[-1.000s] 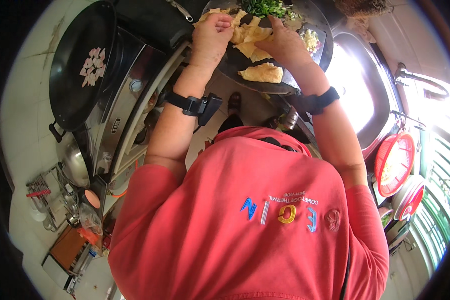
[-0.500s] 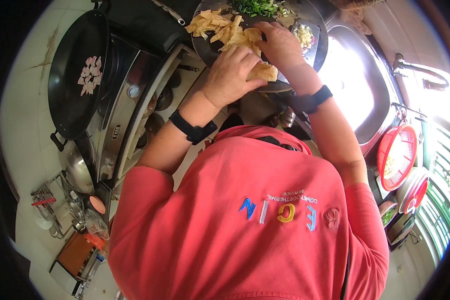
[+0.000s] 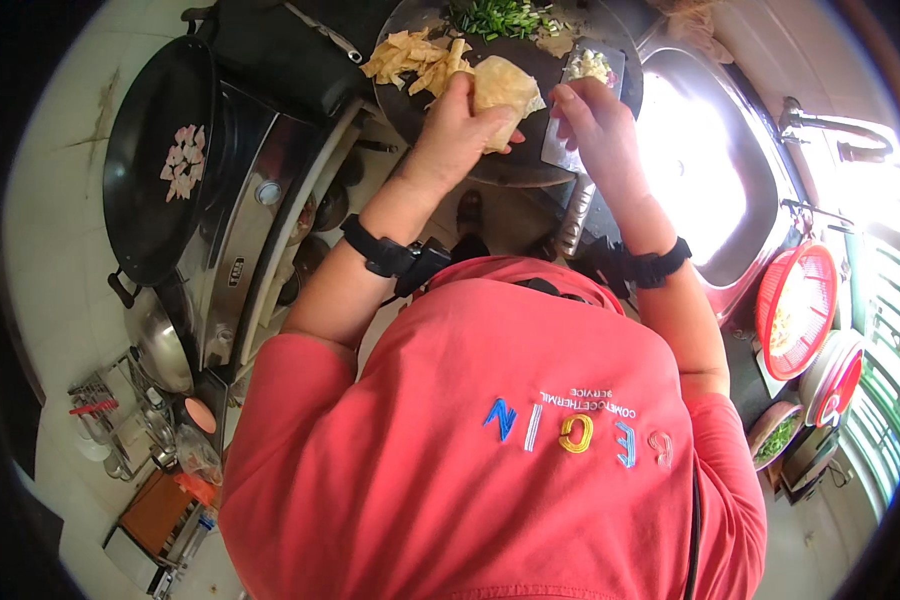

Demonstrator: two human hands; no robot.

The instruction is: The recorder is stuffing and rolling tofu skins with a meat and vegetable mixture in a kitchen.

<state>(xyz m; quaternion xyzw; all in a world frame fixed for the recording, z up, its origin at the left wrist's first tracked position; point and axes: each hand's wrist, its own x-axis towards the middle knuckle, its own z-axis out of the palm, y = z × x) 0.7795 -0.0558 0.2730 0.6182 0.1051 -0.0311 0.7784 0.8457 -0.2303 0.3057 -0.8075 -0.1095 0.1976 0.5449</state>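
Observation:
My left hand (image 3: 457, 130) grips a folded, pale yellow piece that looks like tofu skin (image 3: 504, 88) and holds it up over the dark round chopping board (image 3: 402, 105). Loose strips of the same yellow stuff (image 3: 410, 58) lie on the board, just beyond that hand. My right hand (image 3: 598, 125) is over the blade of a cleaver (image 3: 560, 143), its fingers loosely bent and apart, with nothing visible in them. The cleaver lies flat, its metal handle (image 3: 574, 215) jutting toward me. Chopped pale bits, perhaps garlic (image 3: 592, 66), sit on its blade. Chopped green onion (image 3: 500, 18) is piled at the far side.
To the left, a black wok (image 3: 160, 150) with sliced pale pink meat (image 3: 183, 162) stands on the stove (image 3: 240, 215). A bright sink (image 3: 760, 215) and tap (image 3: 840, 135) are at the right. Nearer me on that side are a red colander (image 3: 798, 310) and bowls (image 3: 775, 436).
My right hand has left the yellow pieces and moved right, over the cleaver. My left hand has lifted and turned the folded piece. The cleaver's handle is now uncovered.

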